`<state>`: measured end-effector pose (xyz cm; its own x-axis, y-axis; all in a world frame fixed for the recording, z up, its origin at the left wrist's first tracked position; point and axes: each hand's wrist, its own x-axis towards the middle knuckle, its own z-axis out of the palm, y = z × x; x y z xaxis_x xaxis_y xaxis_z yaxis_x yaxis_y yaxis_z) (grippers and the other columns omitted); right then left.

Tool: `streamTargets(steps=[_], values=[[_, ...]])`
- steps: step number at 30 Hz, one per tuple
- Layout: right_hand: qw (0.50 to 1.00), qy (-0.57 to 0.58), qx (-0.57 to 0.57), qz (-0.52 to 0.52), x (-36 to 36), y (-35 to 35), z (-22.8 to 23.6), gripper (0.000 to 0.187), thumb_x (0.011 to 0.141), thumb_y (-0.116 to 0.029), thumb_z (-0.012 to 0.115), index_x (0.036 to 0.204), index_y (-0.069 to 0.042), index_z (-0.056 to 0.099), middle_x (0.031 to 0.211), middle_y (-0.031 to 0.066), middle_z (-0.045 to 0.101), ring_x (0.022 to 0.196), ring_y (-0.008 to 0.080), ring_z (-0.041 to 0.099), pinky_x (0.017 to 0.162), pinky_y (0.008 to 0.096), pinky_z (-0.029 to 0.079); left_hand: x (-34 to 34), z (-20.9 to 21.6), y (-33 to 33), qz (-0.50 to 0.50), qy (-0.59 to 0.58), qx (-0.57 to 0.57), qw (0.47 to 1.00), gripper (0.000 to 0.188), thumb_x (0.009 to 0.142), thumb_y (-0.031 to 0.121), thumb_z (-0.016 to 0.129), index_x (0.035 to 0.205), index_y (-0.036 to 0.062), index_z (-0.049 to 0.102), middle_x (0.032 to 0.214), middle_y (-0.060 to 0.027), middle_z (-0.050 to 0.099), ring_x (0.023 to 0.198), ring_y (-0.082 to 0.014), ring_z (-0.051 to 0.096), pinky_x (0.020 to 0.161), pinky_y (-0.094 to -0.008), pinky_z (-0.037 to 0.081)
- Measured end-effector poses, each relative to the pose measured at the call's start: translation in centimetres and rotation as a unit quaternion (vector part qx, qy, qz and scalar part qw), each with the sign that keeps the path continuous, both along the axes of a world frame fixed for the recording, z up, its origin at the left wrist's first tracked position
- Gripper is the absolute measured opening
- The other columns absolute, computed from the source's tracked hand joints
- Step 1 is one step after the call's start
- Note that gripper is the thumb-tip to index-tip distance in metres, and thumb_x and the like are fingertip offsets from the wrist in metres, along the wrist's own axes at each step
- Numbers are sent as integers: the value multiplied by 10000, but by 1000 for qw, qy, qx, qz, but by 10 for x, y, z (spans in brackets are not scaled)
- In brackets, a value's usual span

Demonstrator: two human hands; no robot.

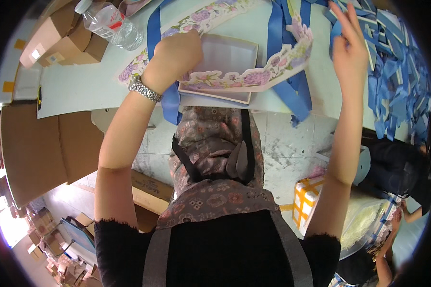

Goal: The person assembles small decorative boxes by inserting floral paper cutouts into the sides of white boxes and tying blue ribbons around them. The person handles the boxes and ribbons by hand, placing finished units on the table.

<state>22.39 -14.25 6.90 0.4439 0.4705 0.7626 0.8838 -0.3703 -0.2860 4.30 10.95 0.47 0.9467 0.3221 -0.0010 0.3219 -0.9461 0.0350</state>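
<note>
A white open box (230,53) with a shallow wall sits near the front edge of the table. A die-cut floral paper strip (254,78) with purple flowers runs along the box's front and bends up at the right. My left hand (179,53), with a watch on its wrist, is closed at the box's left side on the strip's end; its fingertips are hidden. My right hand (350,50) is raised to the right, fingers stretched, beside a heap of blue ribbons (397,62). A blue ribbon (292,93) lies under the box, its ends hanging at the table edge.
Another floral strip (134,67) lies behind my left hand. A clear plastic bottle (112,26) and brown cardboard boxes (74,43) stand at the far left. Below the table are a large cardboard sheet (52,148) and a white taped box (307,201). Another person's arm (392,234) shows at lower right.
</note>
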Motion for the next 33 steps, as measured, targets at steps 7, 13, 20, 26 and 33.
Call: streamTargets(steps=[7, 13, 20, 26, 33], values=[[981, 110, -157, -42, -49, 23, -33, 566, 903, -319, 507, 1351, 4, 382, 1165, 246, 558, 996, 252, 601, 749, 249, 454, -15, -21, -15, -122, -84, 191, 970, 274, 795, 105, 545, 983, -95, 547, 626, -134, 636, 593, -242, 663, 482, -313, 509], [796, 501, -331, 80, -52, 85, 25, 272, 837, -132, 470, 1026, 20, 592, 777, 137, 653, 574, 185, 635, 476, 300, 495, -10, -12, -55, 68, -38, 63, 995, 395, 752, 97, 551, 1072, -135, 541, 587, -94, 626, 510, -222, 639, 457, -300, 509], [714, 601, -329, 146, -67, 57, 3, 353, 856, -167, 422, 1082, 85, 520, 875, 172, 667, 603, 220, 682, 427, 236, 497, -5, -28, -56, 23, -178, 153, 972, 105, 744, 115, 549, 687, 33, 581, 591, -97, 621, 531, -208, 643, 449, -315, 505], [685, 525, -501, 66, -106, 39, 2, 322, 831, -165, 417, 817, 116, 573, 669, 172, 659, 531, 197, 654, 437, 287, 480, -3, -37, -46, -14, -182, 82, 980, 109, 737, 124, 554, 662, 70, 612, 613, -110, 632, 532, -249, 639, 460, -342, 509], [507, 643, -574, -9, -79, 44, 4, 357, 819, -264, 454, 761, 66, 577, 708, 195, 666, 475, 173, 586, 386, 259, 384, -2, -29, -50, -3, -176, 45, 983, 140, 755, 122, 538, 665, 57, 623, 611, -127, 629, 517, -262, 629, 452, -364, 499]])
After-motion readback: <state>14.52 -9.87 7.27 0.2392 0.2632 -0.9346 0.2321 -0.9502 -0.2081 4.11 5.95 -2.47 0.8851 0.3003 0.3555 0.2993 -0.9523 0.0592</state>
